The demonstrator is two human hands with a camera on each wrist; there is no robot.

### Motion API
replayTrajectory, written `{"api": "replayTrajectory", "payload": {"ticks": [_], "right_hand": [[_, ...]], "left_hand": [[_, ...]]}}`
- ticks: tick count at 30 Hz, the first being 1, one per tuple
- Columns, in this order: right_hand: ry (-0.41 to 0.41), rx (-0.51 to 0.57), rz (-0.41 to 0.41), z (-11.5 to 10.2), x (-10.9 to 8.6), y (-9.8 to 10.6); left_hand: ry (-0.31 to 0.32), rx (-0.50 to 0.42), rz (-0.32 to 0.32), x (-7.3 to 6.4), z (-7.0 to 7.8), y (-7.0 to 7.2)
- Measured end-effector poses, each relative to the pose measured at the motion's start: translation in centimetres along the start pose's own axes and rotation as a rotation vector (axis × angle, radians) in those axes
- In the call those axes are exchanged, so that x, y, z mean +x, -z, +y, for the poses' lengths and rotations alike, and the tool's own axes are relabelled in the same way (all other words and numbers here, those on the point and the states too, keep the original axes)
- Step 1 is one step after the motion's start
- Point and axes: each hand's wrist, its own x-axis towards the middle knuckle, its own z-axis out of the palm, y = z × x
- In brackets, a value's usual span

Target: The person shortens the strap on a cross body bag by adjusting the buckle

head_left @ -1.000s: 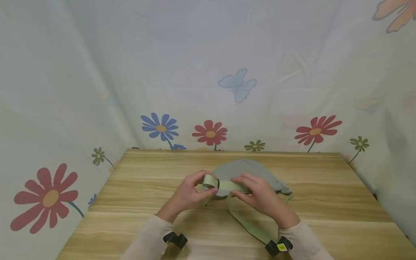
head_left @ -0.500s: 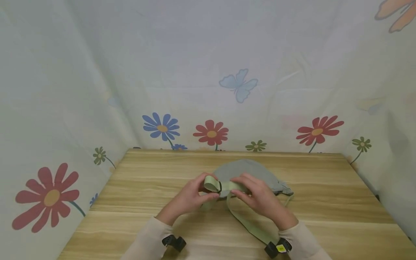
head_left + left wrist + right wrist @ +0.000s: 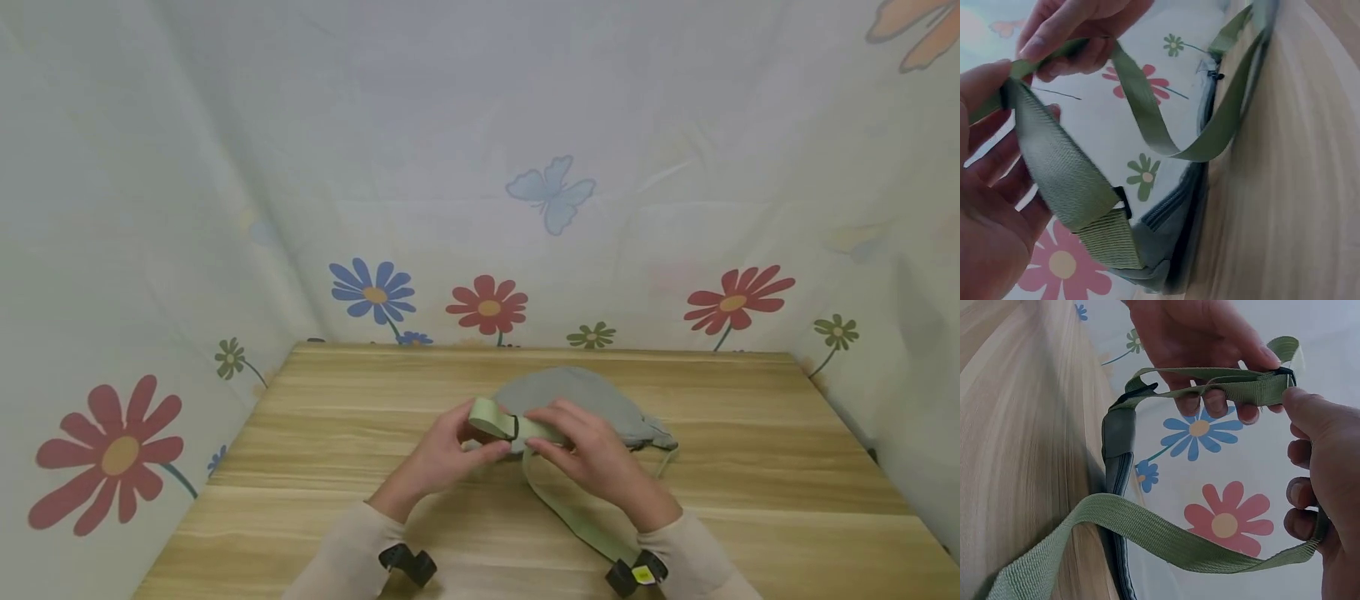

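Note:
A grey-green waist bag (image 3: pixel 573 393) with a zipper (image 3: pixel 1124 487) lies on the wooden table. Its green webbing strap (image 3: pixel 1066 169) is lifted toward me, and a loop of it (image 3: pixel 486 414) stands up at the left. My left hand (image 3: pixel 438 457) pinches the strap by the black slider buckle (image 3: pixel 1286 374), thumb below and fingers behind. From the other side, my right hand (image 3: pixel 596 454) pinches the strap just right of that slider, thumb close to it. A second black slider (image 3: pixel 1124 201) sits where the strap meets the bag's end.
A long length of strap (image 3: pixel 573 521) hangs from my right hand and trails over the table (image 3: pixel 360 392) toward its front. Both wrists wear black camera bands (image 3: pixel 408 565). A cloth wall printed with flowers (image 3: pixel 487 307) encloses the table's back and sides.
The slider has shifted slightly right along the strap, and the loop to its left has grown longer. My right hand has moved a little left, closer to the slider. The bag stays put.

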Motion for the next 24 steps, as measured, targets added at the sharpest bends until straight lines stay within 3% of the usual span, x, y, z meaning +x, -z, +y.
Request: {"api": "replayTrajectory", "payload": {"ticks": [8,12,24], "right_hand": [[0.003,0.002,0.017,-0.5,0.2,-0.3],[0.006,-0.013,0.013,-0.7,0.4,-0.3],[0.033,-0.063,-0.023,-1.1,0.8,-0.2]], "left_hand": [[-0.105,0.019,0.064,0.1,-0.3,-1.1],[-0.128,0.038,0.087,0.2,-0.2,-1.2],[-0.092,0.012,0.101,0.2,0.0,-1.3]]}}
